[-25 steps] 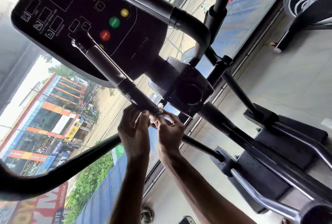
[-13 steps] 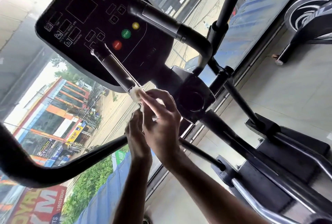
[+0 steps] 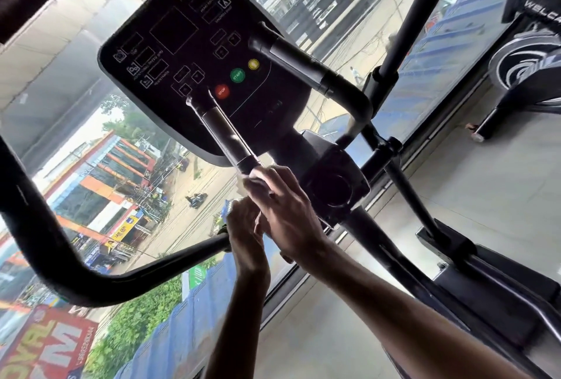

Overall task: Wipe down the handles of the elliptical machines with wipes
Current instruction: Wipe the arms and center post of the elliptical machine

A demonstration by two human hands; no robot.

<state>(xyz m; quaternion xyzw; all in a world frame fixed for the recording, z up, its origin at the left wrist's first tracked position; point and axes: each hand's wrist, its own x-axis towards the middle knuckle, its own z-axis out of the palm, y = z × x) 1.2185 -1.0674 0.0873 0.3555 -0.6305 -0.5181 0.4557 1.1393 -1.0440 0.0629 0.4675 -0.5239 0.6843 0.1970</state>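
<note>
**Position.** The right-hand grip (image 3: 285, 211) is closed round the lower end of the fixed handle (image 3: 224, 135). A pale wipe (image 3: 251, 181) shows at its fingertips, pinned against the bar. The left-hand grip (image 3: 243, 227) sits just below and beside it with the fingers curled. Whether it holds anything cannot be determined from this angle.

**Axis.** The handle is a straight bar with a bright metal sleeve. It runs diagonally from the grips upward to its free tip in front of the console (image 3: 194, 44), just beside the red button (image 3: 222, 91). The whole unwiped length lies above the right-hand grip, on the console side.

**Next stroke (judgement).** The wipe should travel along this axis toward the tip. The right hand is nearer and already on the bar. The second fixed handle (image 3: 303, 70) lies well apart on the right, and the large curved moving arm (image 3: 45, 227) on the left. Neither is touched.
</note>
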